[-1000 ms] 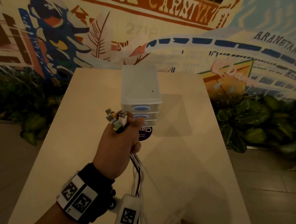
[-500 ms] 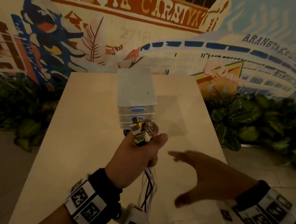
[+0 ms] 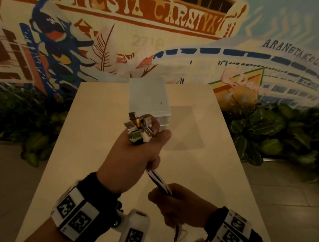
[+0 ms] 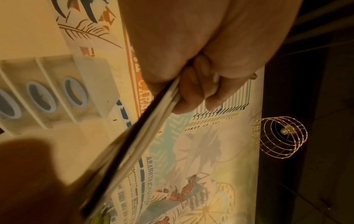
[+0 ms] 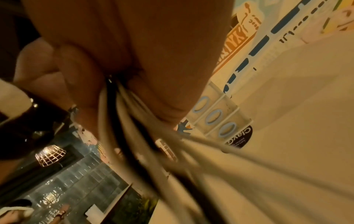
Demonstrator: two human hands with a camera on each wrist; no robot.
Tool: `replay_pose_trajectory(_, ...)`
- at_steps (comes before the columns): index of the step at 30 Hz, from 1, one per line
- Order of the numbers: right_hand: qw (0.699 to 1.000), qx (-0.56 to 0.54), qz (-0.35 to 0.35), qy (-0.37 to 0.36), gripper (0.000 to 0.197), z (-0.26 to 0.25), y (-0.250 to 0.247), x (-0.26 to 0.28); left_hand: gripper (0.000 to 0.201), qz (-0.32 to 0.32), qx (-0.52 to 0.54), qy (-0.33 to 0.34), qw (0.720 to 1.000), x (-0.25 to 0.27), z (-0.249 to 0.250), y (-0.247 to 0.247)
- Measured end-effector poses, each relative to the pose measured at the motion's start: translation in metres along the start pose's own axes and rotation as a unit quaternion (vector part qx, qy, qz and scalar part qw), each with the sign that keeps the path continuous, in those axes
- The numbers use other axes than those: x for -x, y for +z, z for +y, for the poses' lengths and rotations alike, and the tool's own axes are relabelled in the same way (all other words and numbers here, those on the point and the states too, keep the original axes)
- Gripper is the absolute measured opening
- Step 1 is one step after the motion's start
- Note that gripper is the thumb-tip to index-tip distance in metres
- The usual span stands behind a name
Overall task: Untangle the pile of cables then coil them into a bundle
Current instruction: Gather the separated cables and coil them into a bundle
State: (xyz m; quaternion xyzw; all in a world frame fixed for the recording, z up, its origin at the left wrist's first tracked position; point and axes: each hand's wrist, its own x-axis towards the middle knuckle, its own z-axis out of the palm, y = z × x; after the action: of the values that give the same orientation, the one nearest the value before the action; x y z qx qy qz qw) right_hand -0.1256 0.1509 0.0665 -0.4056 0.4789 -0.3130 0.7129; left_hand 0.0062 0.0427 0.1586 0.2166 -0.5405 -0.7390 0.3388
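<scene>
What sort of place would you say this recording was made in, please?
Probably a cafe or public lounge, not a workshop: a painted mural wall, leafy planters beside the plain table, and a wire-cage lamp.

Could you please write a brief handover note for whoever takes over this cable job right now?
Left hand: grips the cables just below their plugs, which fan out above the fist.
Right hand: its grip closes on the same strands lower down; the slack runs out of view below it.
Both are held over the table, near the drawer box.
Done: plug ends gathered, strands running together.
Left: coil them into a bundle.
</scene>
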Motion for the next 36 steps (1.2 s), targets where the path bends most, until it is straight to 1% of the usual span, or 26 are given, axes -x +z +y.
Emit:
replay_pose_trajectory(2, 0.999, 0.007, 0.006, 0.032, 0.045, 0.009, 0.000, 0.003, 0.030, 0.024, 0.011, 0.010, 1.000, -0.002, 0.008, -0.004)
replay_pose_trajectory(4, 0.998, 0.001, 0.030, 0.057, 0.043, 0.018, -0.003, 0.006, 0.033, 0.057, 0.034, 0.008, 0.998, -0.005, 0.015, -0.008)
replay_pose_trajectory(6, 0.996, 0.006, 0.052, 0.067, 0.044, 0.026, -0.009, 0.009, 0.032, 0.078, 0.045, 0.008, 0.996, -0.007, 0.020, -0.008)
replay_pose_trajectory(8, 0.995, 0.044, 0.052, 0.072, 0.043, 0.038, -0.016, 0.012, 0.032, 0.094, 0.048, 0.015, 0.994, -0.008, 0.023, -0.007)
replay_pose_trajectory(9, 0.992, 0.072, 0.050, 0.087, 0.044, 0.047, -0.018, 0.015, 0.033, 0.100, 0.054, 0.018, 0.993, -0.010, 0.026, -0.007)
replay_pose_trajectory(11, 0.982, 0.126, 0.055, 0.132, 0.049, 0.067, -0.024, 0.020, 0.033, 0.110, 0.067, 0.024, 0.991, -0.013, 0.032, -0.013)
replay_pose_trajectory(13, 0.973, 0.130, 0.074, 0.178, 0.052, 0.089, -0.028, 0.027, 0.034, 0.116, 0.074, 0.017, 0.990, -0.015, 0.034, -0.016)
replay_pose_trajectory(14, 0.969, 0.134, 0.086, 0.191, 0.053, 0.099, -0.030, 0.030, 0.034, 0.116, 0.076, 0.013, 0.990, -0.015, 0.033, -0.016)
replay_pose_trajectory(18, 0.946, 0.215, 0.112, 0.216, 0.055, 0.127, -0.034, 0.041, 0.033, 0.122, 0.077, 0.007, 0.990, -0.013, 0.025, -0.015)
replay_pose_trajectory(21, 0.929, 0.256, 0.135, 0.231, 0.054, 0.138, -0.037, 0.049, 0.033, 0.122, 0.078, -0.001, 0.989, -0.014, 0.025, -0.018)
replay_pose_trajectory(25, 0.923, 0.300, 0.117, 0.210, 0.053, 0.142, -0.041, 0.050, 0.033, 0.120, 0.078, 0.008, 0.990, -0.012, 0.025, -0.016)
replay_pose_trajectory(26, 0.927, 0.292, 0.111, 0.208, 0.048, 0.144, -0.042, 0.052, 0.033, 0.119, 0.074, 0.008, 0.990, -0.011, 0.024, -0.014)
replay_pose_trajectory(28, 0.939, 0.253, 0.111, 0.204, 0.031, 0.151, -0.053, 0.054, 0.031, 0.105, 0.070, -0.004, 0.992, -0.007, 0.024, -0.006)
replay_pose_trajectory(29, 0.944, 0.239, 0.104, 0.200, 0.028, 0.151, -0.054, 0.056, 0.029, 0.093, 0.074, -0.015, 0.993, -0.006, 0.023, -0.003)
replay_pose_trajectory(30, 0.950, 0.229, 0.092, 0.192, 0.031, 0.147, -0.055, 0.062, 0.027, 0.079, 0.081, -0.027, 0.993, -0.004, 0.024, 0.000)
replay_pose_trajectory(32, 0.961, 0.210, 0.085, 0.156, 0.049, 0.126, -0.053, 0.075, 0.025, 0.054, 0.093, -0.043, 0.993, -0.002, 0.024, 0.004)
replay_pose_trajectory(33, 0.967, 0.199, 0.085, 0.137, 0.060, 0.108, -0.052, 0.082, 0.025, 0.044, 0.096, -0.047, 0.993, -0.001, 0.023, 0.006)
replay_pose_trajectory(35, 0.979, 0.147, 0.085, 0.113, 0.074, 0.073, -0.056, 0.095, 0.025, 0.026, 0.097, -0.051, 0.994, -0.001, 0.020, 0.011)
replay_pose_trajectory(36, 0.984, 0.127, 0.073, 0.100, 0.082, 0.052, -0.058, 0.102, 0.025, 0.015, 0.099, -0.053, 0.994, -0.001, 0.018, 0.014)
